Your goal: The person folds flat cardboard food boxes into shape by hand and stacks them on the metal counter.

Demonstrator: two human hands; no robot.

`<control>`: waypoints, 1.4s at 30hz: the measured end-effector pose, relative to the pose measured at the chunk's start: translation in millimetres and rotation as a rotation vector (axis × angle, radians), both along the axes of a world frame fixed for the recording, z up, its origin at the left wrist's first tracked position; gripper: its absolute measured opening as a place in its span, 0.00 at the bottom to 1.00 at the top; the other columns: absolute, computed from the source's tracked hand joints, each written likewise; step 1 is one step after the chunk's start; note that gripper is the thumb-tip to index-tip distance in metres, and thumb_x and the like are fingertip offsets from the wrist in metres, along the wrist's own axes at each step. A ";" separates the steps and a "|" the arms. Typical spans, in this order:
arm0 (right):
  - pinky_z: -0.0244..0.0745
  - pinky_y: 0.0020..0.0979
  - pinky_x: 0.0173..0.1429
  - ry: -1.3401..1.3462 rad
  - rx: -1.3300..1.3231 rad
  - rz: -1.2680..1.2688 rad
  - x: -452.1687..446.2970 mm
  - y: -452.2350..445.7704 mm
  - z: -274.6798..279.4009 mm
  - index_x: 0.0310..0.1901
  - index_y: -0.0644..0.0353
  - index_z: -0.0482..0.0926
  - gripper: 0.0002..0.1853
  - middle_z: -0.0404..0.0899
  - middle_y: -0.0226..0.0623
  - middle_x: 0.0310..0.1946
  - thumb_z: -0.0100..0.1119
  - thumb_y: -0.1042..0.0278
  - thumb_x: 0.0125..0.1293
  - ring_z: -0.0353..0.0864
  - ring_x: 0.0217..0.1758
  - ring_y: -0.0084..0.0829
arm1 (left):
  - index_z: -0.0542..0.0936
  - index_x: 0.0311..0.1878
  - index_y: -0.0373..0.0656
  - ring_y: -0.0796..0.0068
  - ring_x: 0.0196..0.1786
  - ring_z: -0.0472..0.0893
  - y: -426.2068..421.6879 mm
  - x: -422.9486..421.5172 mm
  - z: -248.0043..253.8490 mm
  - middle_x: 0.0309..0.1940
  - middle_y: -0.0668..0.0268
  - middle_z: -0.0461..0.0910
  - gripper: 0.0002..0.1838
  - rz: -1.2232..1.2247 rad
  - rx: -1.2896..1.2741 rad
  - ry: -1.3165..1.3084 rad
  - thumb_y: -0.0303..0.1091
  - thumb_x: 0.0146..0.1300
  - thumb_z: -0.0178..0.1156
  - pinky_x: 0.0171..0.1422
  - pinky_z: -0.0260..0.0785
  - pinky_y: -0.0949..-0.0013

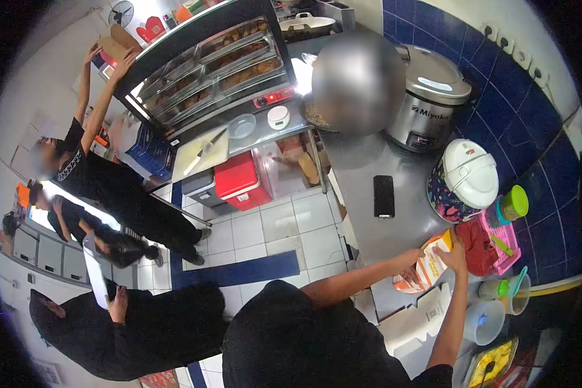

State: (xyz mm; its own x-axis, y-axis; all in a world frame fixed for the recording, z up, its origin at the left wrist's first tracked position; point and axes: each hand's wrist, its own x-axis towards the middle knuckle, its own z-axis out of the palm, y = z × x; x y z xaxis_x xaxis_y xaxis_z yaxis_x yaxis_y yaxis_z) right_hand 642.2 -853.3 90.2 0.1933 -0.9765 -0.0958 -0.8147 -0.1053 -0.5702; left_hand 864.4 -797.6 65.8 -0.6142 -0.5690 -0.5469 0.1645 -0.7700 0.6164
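Since both hands are busy at the lower right, we'll start there. The left hand (407,266) and the right hand (454,253) have an orange-and-white box (428,265) between them, held at the near edge of the desk (355,155). We see the left fingers bent against its left side, while the right fingers are closed on its upper right corner.

Just below it there's a white carton (425,318), open on the desk. Right beside the right hand we've got a red bag (477,249), and past that a pink basket (509,249) by the tiled wall. A jar (494,289) with a green lid and a clear bowl (485,323) sit lower down, plus a yellow tub (494,363) near the bottom edge.

Above the box we spot a phone (383,196) lying flat, a bucket (462,178) with a white lid, and a rice cooker (428,97) at the upper right. Over at upper left, a person (103,171) reaches up by the food warmer (207,68), and another, in black (129,330), holds something flat and pale at lower left.
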 end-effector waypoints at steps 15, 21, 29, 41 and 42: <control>0.70 0.34 0.69 -0.253 0.149 -0.073 -28.1 -24.5 -31.1 0.73 0.68 0.62 0.54 0.74 0.48 0.65 0.76 0.41 0.51 0.75 0.66 0.36 | 0.72 0.62 0.33 0.54 0.37 0.88 -53.7 -26.1 -30.1 0.47 0.46 0.84 0.32 -0.099 -0.109 -0.008 0.53 0.68 0.49 0.34 0.83 0.56; 0.72 0.34 0.66 -0.267 0.194 -0.126 -29.7 -24.7 -27.8 0.72 0.66 0.64 0.52 0.75 0.48 0.64 0.75 0.42 0.52 0.77 0.64 0.36 | 0.83 0.43 0.33 0.63 0.31 0.87 -47.7 -16.0 67.8 0.33 0.53 0.87 0.27 -0.348 -0.403 -0.676 0.52 0.66 0.51 0.35 0.83 0.61; 0.66 0.48 0.69 0.223 -0.202 -0.040 14.9 13.6 -10.5 0.70 0.65 0.66 0.47 0.76 0.59 0.58 0.70 0.42 0.55 0.73 0.63 0.57 | 0.85 0.39 0.28 0.50 0.29 0.87 -36.5 -2.7 -36.5 0.31 0.45 0.85 0.23 -0.281 -0.779 -0.758 0.45 0.63 0.59 0.40 0.81 0.50; 0.75 0.36 0.57 -0.119 -0.374 -0.016 324.9 57.8 66.0 0.49 0.65 0.80 0.13 0.83 0.43 0.44 0.64 0.75 0.62 0.82 0.48 0.36 | 0.83 0.35 0.36 0.38 0.43 0.82 49.4 232.5 -97.5 0.37 0.44 0.83 0.25 0.085 -0.705 -0.865 0.52 0.68 0.52 0.52 0.73 0.43; 0.77 0.33 0.54 -0.362 -0.248 0.101 376.9 49.4 41.3 0.47 0.65 0.80 0.11 0.83 0.42 0.41 0.63 0.76 0.62 0.83 0.43 0.34 | 0.81 0.35 0.35 0.38 0.42 0.82 63.8 265.1 -125.6 0.37 0.44 0.82 0.25 0.121 -0.712 -0.936 0.51 0.68 0.52 0.52 0.73 0.43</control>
